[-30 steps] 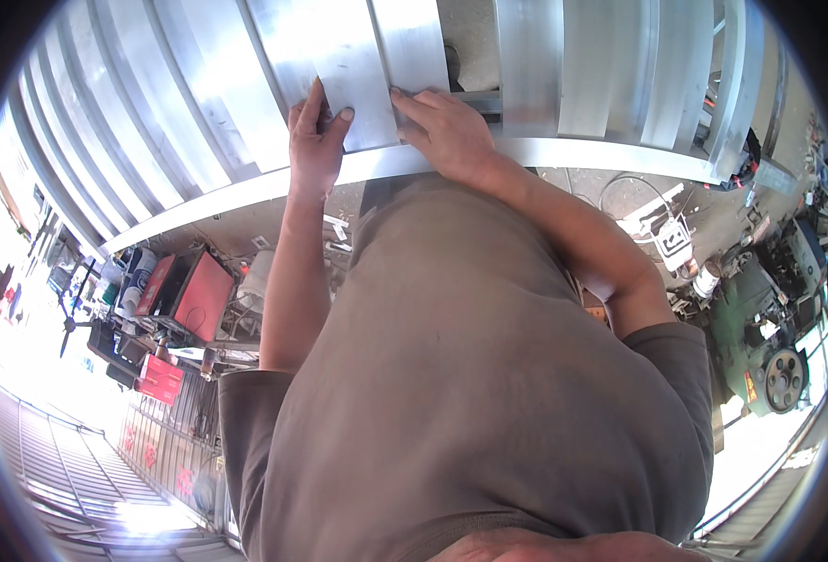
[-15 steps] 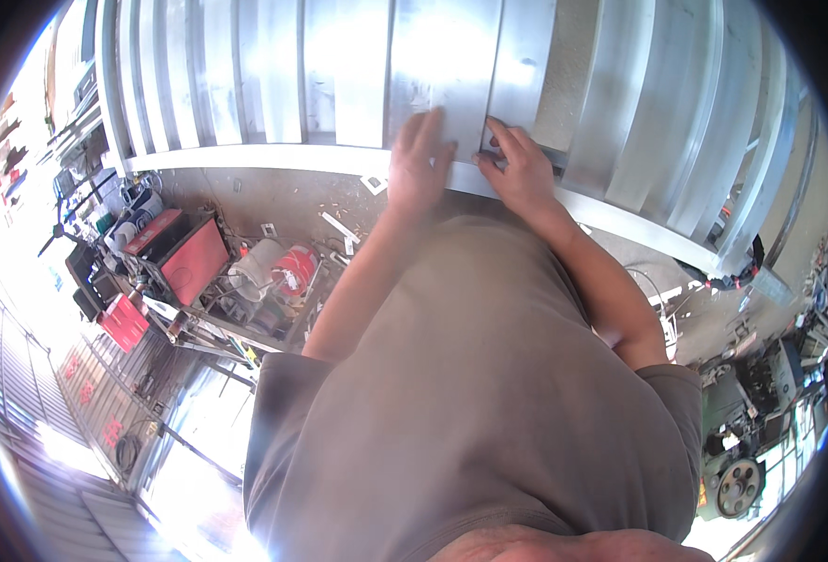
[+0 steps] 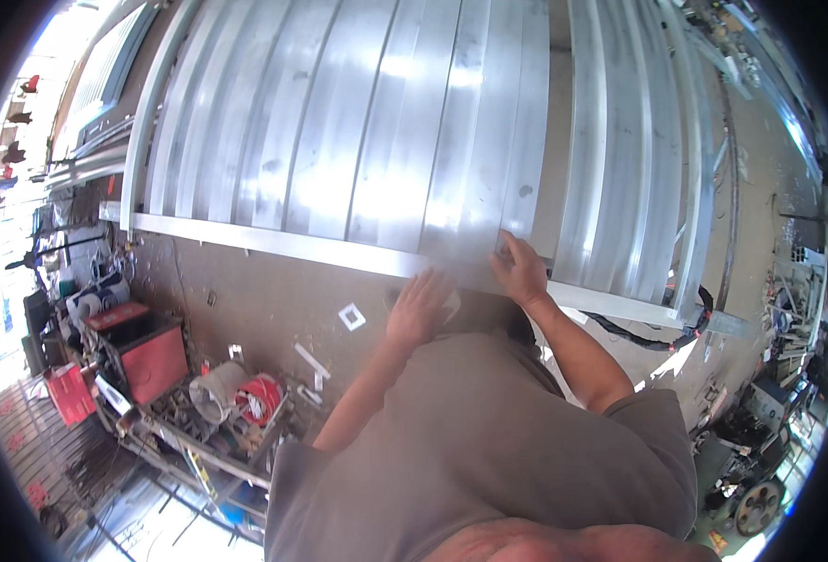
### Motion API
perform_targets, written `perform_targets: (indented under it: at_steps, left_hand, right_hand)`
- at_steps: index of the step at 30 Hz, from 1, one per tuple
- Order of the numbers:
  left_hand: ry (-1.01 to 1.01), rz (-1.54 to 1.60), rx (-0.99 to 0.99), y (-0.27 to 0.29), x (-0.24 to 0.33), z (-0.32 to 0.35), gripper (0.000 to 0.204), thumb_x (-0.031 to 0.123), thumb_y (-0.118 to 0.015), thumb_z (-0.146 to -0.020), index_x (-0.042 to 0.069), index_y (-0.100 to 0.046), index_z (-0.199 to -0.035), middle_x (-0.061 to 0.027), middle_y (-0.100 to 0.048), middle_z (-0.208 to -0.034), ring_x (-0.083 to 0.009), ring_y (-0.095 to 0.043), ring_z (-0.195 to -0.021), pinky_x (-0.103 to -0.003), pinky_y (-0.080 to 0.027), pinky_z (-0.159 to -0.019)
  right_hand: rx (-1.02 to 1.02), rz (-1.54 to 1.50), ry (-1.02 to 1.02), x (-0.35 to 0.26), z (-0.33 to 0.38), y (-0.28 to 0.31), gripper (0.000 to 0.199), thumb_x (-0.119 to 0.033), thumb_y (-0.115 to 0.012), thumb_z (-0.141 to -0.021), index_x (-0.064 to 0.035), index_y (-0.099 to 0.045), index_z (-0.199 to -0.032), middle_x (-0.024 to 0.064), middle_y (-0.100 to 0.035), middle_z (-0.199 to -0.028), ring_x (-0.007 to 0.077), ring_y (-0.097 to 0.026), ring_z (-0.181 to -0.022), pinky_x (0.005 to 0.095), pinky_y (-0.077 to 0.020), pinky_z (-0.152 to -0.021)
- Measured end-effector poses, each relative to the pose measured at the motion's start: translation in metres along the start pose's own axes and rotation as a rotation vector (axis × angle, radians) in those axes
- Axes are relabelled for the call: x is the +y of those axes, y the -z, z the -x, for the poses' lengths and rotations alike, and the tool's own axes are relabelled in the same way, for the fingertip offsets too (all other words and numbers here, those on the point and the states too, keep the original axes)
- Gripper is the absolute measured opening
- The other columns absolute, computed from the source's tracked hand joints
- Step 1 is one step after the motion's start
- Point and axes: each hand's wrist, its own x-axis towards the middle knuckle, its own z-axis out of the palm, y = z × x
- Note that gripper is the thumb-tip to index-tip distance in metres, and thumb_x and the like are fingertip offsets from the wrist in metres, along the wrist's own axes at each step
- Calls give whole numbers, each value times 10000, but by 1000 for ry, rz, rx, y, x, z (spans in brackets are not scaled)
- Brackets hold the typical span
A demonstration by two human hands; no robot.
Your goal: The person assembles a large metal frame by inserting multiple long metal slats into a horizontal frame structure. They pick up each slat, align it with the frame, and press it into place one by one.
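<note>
A wide metal frame of silvery ribbed panels [image 3: 339,112] lies in front of me, bordered along its near side by a pale metal rail [image 3: 283,245]. My left hand [image 3: 417,309] is just on my side of that rail, its fingers stretched out and slightly blurred; nothing shows in it. Farther right, my right hand [image 3: 524,272] lies at the near end of the panels, beside a gap between two panel sections. Its thumb and forefinger are apart, and its fingertips seem to touch the metal, though their exact contact is hidden.
Left of me stand a red box-shaped machine [image 3: 152,365] and a cart with a pale bucket [image 3: 215,391] and a red bucket [image 3: 259,398]. Black cable [image 3: 653,345] hangs by the frame's right corner. Scraps, including a white square piece [image 3: 351,317], lie on the floor.
My left hand has come off the panels and back toward my body. The right hand stays at the gap. My view has shifted, showing more of the frame.
</note>
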Motion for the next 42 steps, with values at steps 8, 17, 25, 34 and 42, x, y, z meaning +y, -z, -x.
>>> perform_targets:
  at_steps: [8,17,25,34,42]
  left_hand:
    - [663,573,-102,-77,-134,164,630,415,-674,-995,130,-557,-1544,-214,-610,-1495,-393,-577,-1390,-477,-474,-1141]
    - [1120,630,-183,-171,-231,439,631,461,-662,-987,103,-596,-1502,-218,-660,-1430,-393,-642,-1307,-493,-507,-1091]
    - [1212,787,-75,-167,-211,458,594,431,-636,-1002,108,-604,-1500,-204,-670,-1422,-374,-661,-1270,-488,-523,-1056]
    - [1238,857,135,-147,-227,391,557,398,-607,-1019,114,-613,-1498,-190,-680,-1412,-353,-681,-1228,-481,-542,-1017]
    - [1323,911,222,-152,-249,375,526,368,-581,-1035,119,-622,-1496,-176,-690,-1404,-334,-699,-1191,-475,-558,-983]
  right_hand:
    - [304,224,128,-41,33,-21,282,-195,-758,-936,-64,-734,-1184,119,-712,-1042,312,-701,-914,415,-576,-806]
    - [-625,-96,105,-132,121,-122,393,-362,-644,-1015,-63,-727,-1256,199,-740,-1172,388,-704,-1103,476,-555,-968]
    - [-894,12,189,-129,68,-191,492,-438,-637,-995,-125,-688,-1370,169,-751,-1240,377,-708,-1134,487,-550,-980]
    - [-1180,240,-49,-122,16,-257,469,-495,-565,-1023,-167,-737,-1310,86,-780,-1130,288,-742,-959,459,-585,-840]
    - [-1137,141,-121,-125,9,-257,506,-521,-601,-1019,-146,-728,-1335,103,-769,-1204,283,-732,-1043,421,-570,-917]
